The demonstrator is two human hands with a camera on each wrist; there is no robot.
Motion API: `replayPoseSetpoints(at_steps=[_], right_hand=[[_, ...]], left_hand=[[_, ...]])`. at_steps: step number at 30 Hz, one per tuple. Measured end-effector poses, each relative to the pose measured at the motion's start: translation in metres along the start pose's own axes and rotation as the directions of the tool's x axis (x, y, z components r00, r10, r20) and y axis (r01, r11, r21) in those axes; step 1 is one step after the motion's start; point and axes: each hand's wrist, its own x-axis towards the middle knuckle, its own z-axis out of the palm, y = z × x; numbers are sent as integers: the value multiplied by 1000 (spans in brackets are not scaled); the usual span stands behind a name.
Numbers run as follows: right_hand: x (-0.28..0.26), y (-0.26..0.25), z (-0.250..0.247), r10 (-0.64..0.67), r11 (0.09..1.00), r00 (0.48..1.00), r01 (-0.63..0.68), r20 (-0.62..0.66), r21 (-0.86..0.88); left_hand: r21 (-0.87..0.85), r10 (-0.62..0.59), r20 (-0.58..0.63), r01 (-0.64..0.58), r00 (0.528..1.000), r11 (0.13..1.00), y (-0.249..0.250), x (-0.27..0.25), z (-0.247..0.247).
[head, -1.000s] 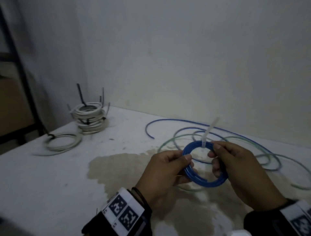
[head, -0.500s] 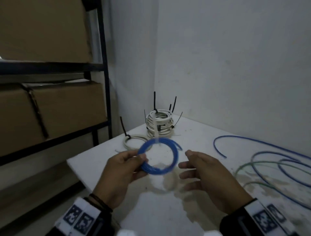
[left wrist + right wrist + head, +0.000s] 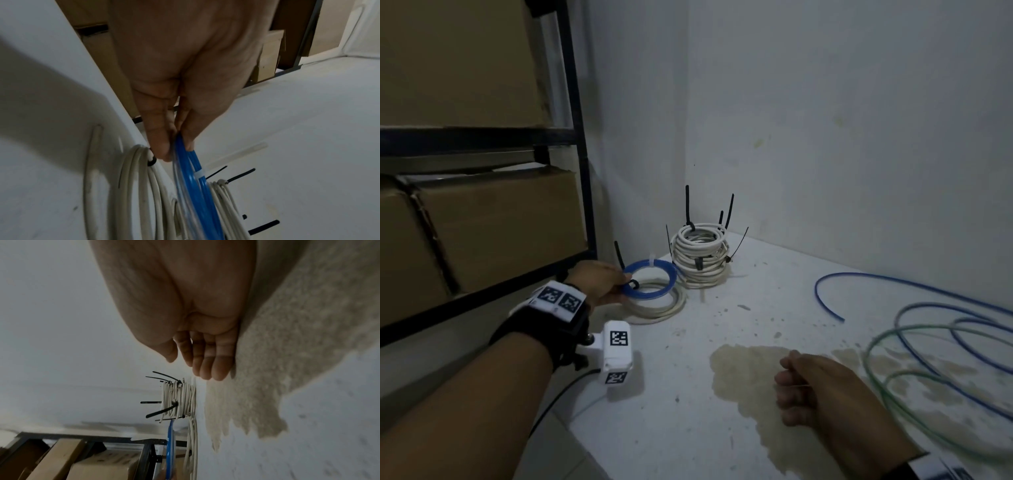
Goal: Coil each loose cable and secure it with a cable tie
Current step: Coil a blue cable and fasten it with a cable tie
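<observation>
One blue coil (image 3: 650, 281) lies flat, pinched by left hand (image 3: 599, 282).

Dim light falls on plain white walls (image 3: 842, 120) meeting in a corner. A black metal shelving rack (image 3: 577, 137) holding cardboard boxes (image 3: 493, 226) stands beside the stained white surface (image 3: 722, 428).

A stained white tabletop (image 3: 784, 298) is seen bearing stacked white cable coils (image 3: 700, 257) and loose blue and green cables (image 3: 928, 329).
</observation>
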Motion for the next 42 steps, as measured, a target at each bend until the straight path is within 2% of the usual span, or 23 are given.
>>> replayPoseSetpoints(at_steps=[4, 7, 11, 15, 17, 20, 23, 26, 30, 32, 35, 42], right_hand=[[1, 2, -5, 12, 998, 1000, -13, 10, 65], [2, 3, -7, 16, 996, 1000, -17, 9, 83], [3, 5, -8, 18, 996, 1000, -19, 7, 90], [4, 7, -9, 16, 995, 1000, -18, 14, 103], [5, 8, -10, 17, 994, 1000, -18, 15, 105], [7, 8, -9, 23, 995, 1000, -24, 14, 99], [8, 8, -10, 29, 994, 999, -31, 20, 100], [8, 9, -10, 21, 995, 999, -23, 25, 101], [9, 8, -10, 24, 993, 999, -27, 29, 112], [9, 8, -10, 24, 994, 999, -26, 26, 109], [9, 9, -10, 25, 994, 999, -28, 27, 110], [9, 9, -11, 26, 995, 999, -28, 28, 99]], left_hand=[[145, -29, -17, 31, 999, 989, -4, 18, 14], [317, 65, -41, -48, 997, 947, -10, 29, 14], [598, 128, -60, -66, 990, 798, -6, 29, 15], [699, 136, -48, -64, 989, 712, -2, 26, 17], [738, 217, -17, -134, 976, 661, -2, 25, 20], [703, 339, 80, -295, 937, 648, 0, 24, 29], [763, 254, 242, -346, 936, 546, 3, 24, 38], [809, 183, 303, -354, 935, 470, 3, 29, 40], [839, 129, 343, -365, 930, 402, 1, 33, 41], [860, 127, 336, -359, 933, 364, -2, 33, 42], [880, 130, 288, -316, 949, 355, -6, 37, 40], [907, 117, 325, -344, 938, 244, -11, 42, 42]])
